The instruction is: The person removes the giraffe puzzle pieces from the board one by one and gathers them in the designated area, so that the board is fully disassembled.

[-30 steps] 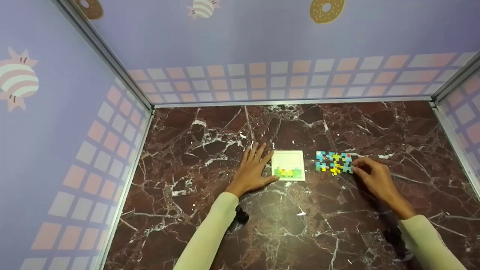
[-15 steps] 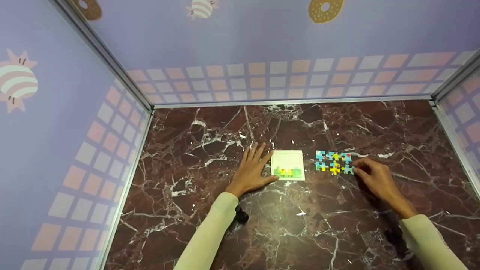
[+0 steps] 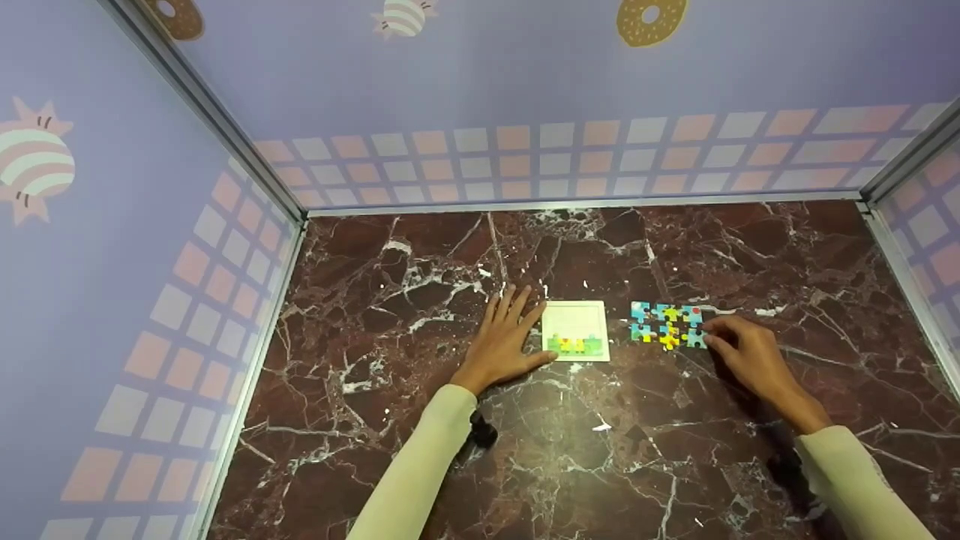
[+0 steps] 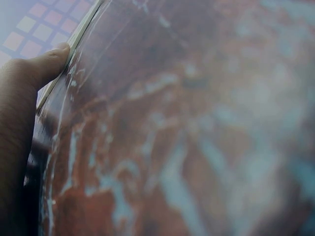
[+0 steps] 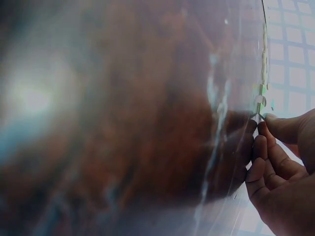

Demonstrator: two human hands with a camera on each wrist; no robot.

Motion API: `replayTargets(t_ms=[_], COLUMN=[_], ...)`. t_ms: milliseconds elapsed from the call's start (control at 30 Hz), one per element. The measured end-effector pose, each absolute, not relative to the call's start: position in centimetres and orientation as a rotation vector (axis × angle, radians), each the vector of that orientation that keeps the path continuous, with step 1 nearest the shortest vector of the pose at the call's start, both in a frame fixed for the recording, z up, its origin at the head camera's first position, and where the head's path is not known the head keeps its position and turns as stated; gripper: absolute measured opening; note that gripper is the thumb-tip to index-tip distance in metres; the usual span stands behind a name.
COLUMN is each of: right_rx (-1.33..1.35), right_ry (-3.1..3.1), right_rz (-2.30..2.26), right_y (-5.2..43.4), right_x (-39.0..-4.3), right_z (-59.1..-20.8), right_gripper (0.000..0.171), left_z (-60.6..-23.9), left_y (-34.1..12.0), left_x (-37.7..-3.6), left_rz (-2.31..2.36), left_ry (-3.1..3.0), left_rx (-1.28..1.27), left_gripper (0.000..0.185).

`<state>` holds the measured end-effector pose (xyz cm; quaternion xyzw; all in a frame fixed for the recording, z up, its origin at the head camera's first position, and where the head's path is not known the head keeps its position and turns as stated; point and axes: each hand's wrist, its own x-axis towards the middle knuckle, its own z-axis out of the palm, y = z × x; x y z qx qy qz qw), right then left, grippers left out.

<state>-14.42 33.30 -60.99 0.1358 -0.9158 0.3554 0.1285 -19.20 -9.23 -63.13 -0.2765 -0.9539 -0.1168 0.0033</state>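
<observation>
A white puzzle tray [image 3: 575, 318] lies on the dark marble table [image 3: 570, 450], with a row of green and yellow pieces [image 3: 575, 345] set along its near edge. My left hand [image 3: 505, 339] lies flat on the table, fingers straight, touching the tray's left side. To the right sits a cluster of loose blue and yellow puzzle pieces [image 3: 666, 325]. My right hand [image 3: 746, 354] has its fingers curled at the cluster's right end, pinching the piece [image 3: 695, 339] there. In the right wrist view the fingertips [image 5: 261, 147] press on a thin piece edge.
Lilac walls with a tile pattern close the table in at the back [image 3: 570, 161], left [image 3: 172, 285] and right [image 3: 934, 247]. Bare marble stretches in front of the tray and behind it.
Almost nothing differs. The right hand has shifted very slightly at the right end of the cluster; the left hand and tray have stayed where they were.
</observation>
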Motion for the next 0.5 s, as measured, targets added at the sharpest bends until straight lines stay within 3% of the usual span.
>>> replayTargets(t_ms=[500], right_rx=[0.447], right_ry=[-2.662], right_rz=[1.002], right_y=[33.17], right_x=[-14.73], right_z=[-61.12], right_gripper=[0.015], left_z=[-63.14], left_y=[-9.20], left_x=[-19.18], left_rz=[-0.371], left_ry=[-2.982], left_rx=[-0.869], left_gripper=[0.097])
